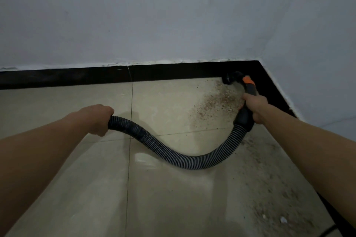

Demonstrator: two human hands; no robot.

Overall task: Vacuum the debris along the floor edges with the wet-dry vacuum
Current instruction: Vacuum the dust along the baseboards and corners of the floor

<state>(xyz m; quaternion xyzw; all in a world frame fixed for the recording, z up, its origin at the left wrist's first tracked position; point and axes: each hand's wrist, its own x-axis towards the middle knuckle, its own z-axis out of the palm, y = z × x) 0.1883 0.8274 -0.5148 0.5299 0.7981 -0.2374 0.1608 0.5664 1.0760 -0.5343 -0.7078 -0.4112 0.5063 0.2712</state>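
Note:
A black ribbed vacuum hose (185,157) sags in a curve above the beige tiled floor. My left hand (97,119) grips its left end. My right hand (255,107) grips the black and orange wand handle (249,87) at the hose's other end. The black nozzle (230,78) sits at the floor's far right corner, against the black baseboard. Brown gritty debris (215,102) is spread on the tile just left of the nozzle. More debris (273,194) runs along the right edge of the floor towards me.
Black baseboard (77,77) lines the far wall and the right wall, meeting in the corner. White walls rise above it. The tile floor (81,179) to the left and centre looks shiny, with little grit. A dark cable (327,231) lies at the bottom right.

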